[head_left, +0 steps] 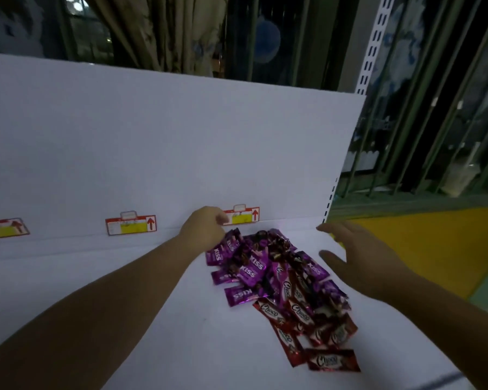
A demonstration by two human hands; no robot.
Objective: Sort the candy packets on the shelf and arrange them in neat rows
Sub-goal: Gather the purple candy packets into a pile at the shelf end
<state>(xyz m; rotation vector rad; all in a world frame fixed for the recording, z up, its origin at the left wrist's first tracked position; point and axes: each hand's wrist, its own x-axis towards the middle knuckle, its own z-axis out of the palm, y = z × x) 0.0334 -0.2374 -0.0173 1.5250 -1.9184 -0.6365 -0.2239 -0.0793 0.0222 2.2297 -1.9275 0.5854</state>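
A loose heap of candy packets lies on the white shelf [124,291]. Several purple Kiss packets [250,270] make up its far and left part. Several red Choco packets [296,313] lie at the near end, one red packet [333,360] a little apart at the front. My left hand [206,228] is at the heap's far left corner, fingers curled down onto a purple packet [228,243]; whether it grips the packet is hidden. My right hand [352,254] hovers to the right of the heap, fingers spread, holding nothing.
The white back panel [166,142] rises behind the shelf and carries three red and yellow price tags [130,224]. A perforated upright [328,198] marks the shelf's right end. Beyond it are green window bars [434,136] and a yellow floor [434,249].
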